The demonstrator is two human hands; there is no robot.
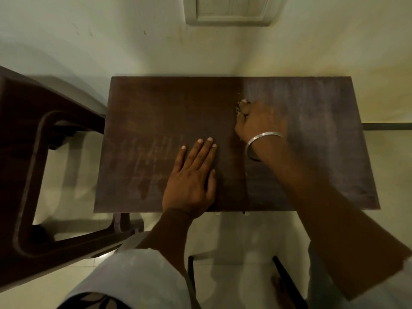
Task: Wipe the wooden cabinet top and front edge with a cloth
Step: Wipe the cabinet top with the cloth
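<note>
The dark wooden cabinet top (156, 112) fills the middle of the head view, standing against the pale wall. Its right half looks dull and dusty, its left half darker with faint streaks. My left hand (191, 177) lies flat on the top near the front edge, fingers together and holding nothing. My right hand (259, 121), with a silver bangle on the wrist, presses down at the middle of the top. It is closed over a small patterned cloth (239, 107), of which only a bit shows past the fingers.
A dark wooden chair frame (33, 175) stands close on the left, almost touching the cabinet's left side. A switch plate (229, 12) is on the wall above. Pale tiled floor (234, 241) lies below the front edge, with my foot (281, 288) on it.
</note>
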